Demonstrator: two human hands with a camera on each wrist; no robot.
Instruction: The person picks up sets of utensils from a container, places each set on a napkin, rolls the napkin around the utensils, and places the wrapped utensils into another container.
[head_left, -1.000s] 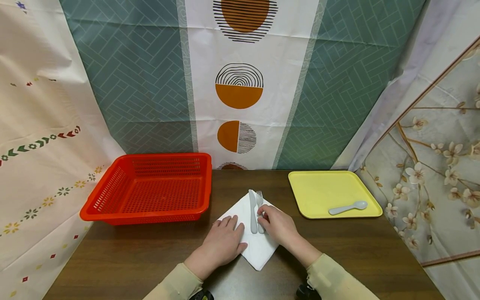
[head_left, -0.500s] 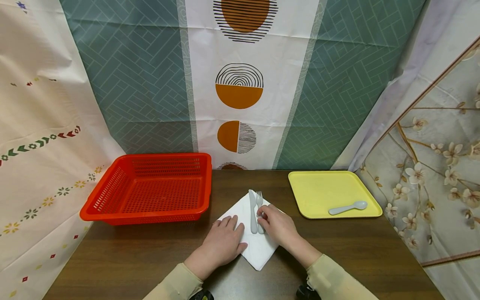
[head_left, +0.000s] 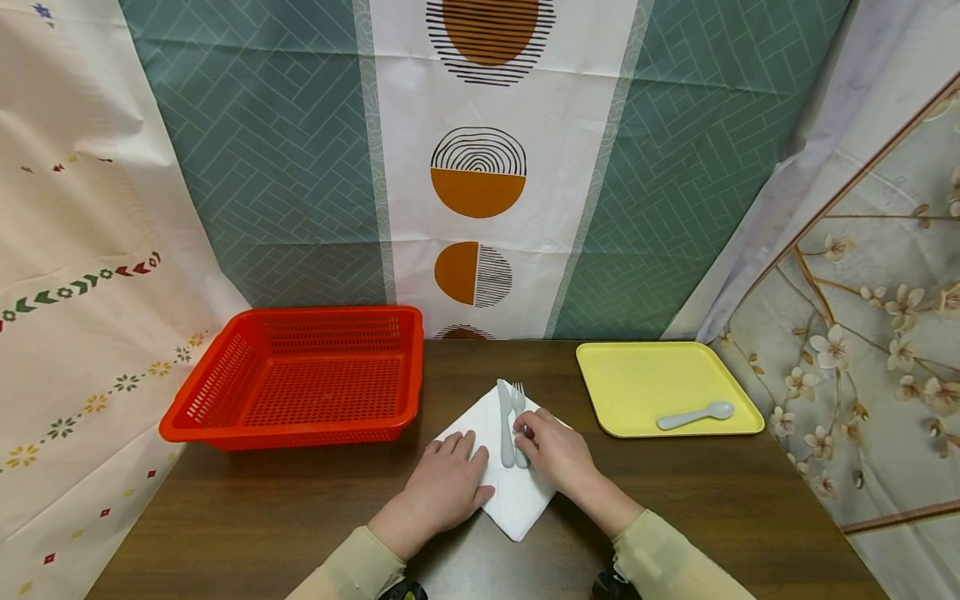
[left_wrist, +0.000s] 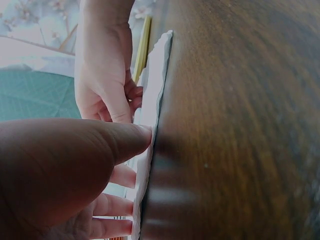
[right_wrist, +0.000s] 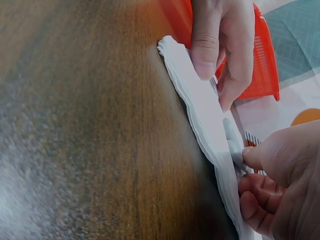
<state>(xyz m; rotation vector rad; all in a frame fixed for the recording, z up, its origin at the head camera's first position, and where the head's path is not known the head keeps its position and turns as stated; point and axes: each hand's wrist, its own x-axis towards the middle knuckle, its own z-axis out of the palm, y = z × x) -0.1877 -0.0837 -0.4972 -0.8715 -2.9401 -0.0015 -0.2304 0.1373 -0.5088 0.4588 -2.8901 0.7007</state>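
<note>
A folded white napkin [head_left: 517, 504] lies on the table with one corner toward the person. On it, side by side, lie a grey knife [head_left: 506, 425] and a grey fork [head_left: 519, 400]. The left hand [head_left: 447, 485] rests on the napkin's left part, its fingers spread and nearly straight. At the fork's handle, the right hand [head_left: 557, 450] has its fingers curled and its thumb and finger pinching the handle. In the right wrist view the right hand [right_wrist: 285, 175] has its fingertips on a grey handle [right_wrist: 235, 145] against the napkin [right_wrist: 200, 110].
A red plastic basket [head_left: 292, 437] stands at the back left of the brown table [head_left: 262, 517]. The yellow tray [head_left: 637, 375] at the back right holds a grey spoon [head_left: 693, 416]. Patterned cloths hang behind and at both sides.
</note>
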